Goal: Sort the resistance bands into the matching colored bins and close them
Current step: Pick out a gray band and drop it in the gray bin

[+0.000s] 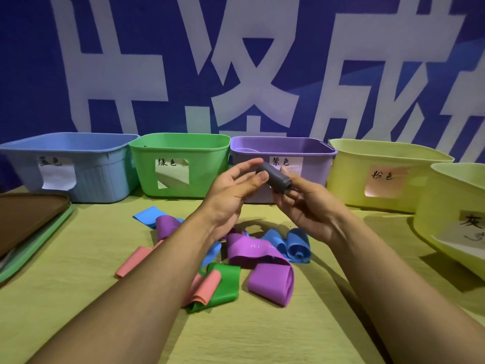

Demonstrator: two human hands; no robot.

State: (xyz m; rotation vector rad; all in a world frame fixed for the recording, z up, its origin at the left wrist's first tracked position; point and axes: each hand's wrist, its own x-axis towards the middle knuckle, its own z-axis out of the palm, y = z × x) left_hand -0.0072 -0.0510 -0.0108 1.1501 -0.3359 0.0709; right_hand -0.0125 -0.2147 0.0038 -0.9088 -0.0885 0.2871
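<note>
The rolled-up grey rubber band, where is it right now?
In the head view, the rolled grey rubber band is held up between the left hand and right hand, in front of the purple plastic bin, above the loose bands.

Both hands [265, 195] raised, fingers curled

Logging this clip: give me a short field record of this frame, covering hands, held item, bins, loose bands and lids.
held item: rolled grey band, above the table in front of the purple bin
right hand: grips the roll's right end
left hand: thumb and fingertips pinch the roll's left end
bins: blue bin, green bin, purple, two yellow bins, all open, each with a paper label
loose bands: pile of blue, purple, pink and green on the table
lids: stack at left edge
</note>
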